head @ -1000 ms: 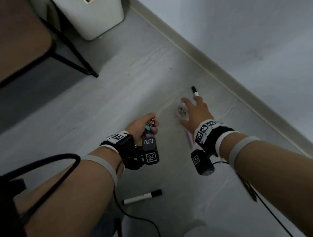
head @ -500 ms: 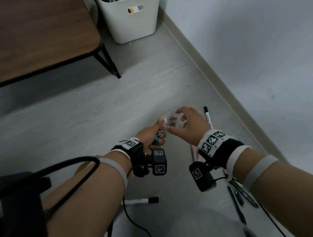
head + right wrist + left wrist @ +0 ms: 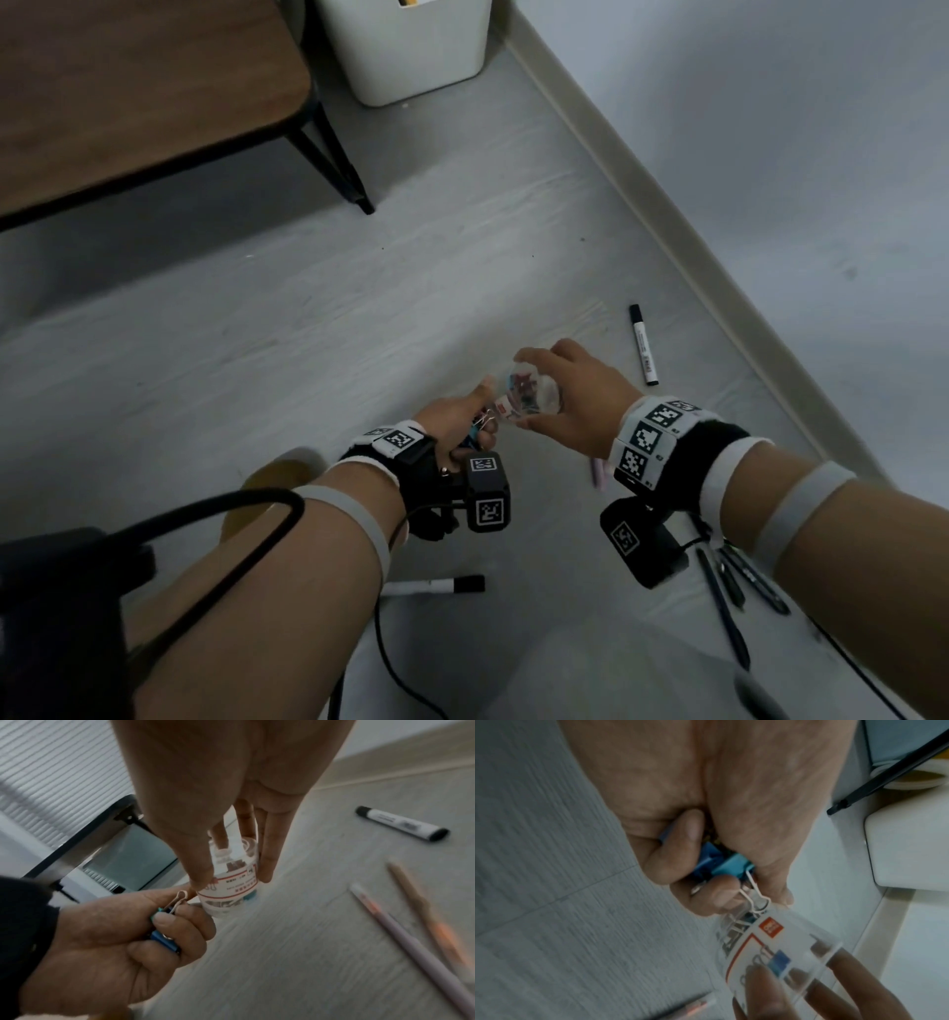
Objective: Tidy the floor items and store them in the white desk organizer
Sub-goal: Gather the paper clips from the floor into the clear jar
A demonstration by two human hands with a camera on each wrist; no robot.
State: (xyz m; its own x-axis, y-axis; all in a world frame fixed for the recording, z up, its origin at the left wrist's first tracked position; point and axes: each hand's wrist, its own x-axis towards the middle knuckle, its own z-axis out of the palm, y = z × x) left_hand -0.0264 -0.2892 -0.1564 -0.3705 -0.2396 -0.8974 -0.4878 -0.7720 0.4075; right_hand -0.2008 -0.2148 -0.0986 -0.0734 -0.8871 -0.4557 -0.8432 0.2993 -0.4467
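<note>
My right hand (image 3: 565, 395) grips a small clear plastic jar of binder clips (image 3: 524, 393) above the floor, its fingers round the jar (image 3: 231, 880). My left hand (image 3: 457, 426) is curled round several blue binder clips (image 3: 721, 866), and one wire handle touches the jar's (image 3: 777, 953) end. The clips (image 3: 164, 935) show between my left fingers. The white desk organizer (image 3: 411, 46) stands on the floor at the far top, by the wall.
Two black-capped markers lie on the floor, one by the wall (image 3: 643, 352) and one near my left forearm (image 3: 436, 586). Pencils (image 3: 411, 943) and dark pens (image 3: 729, 591) lie under my right arm. A wooden table (image 3: 128, 103) with black legs stands at the upper left.
My right hand has lifted the clip jar off the floor and brought it to my left hand. The view has tilted up, showing more of the table and organizer.
</note>
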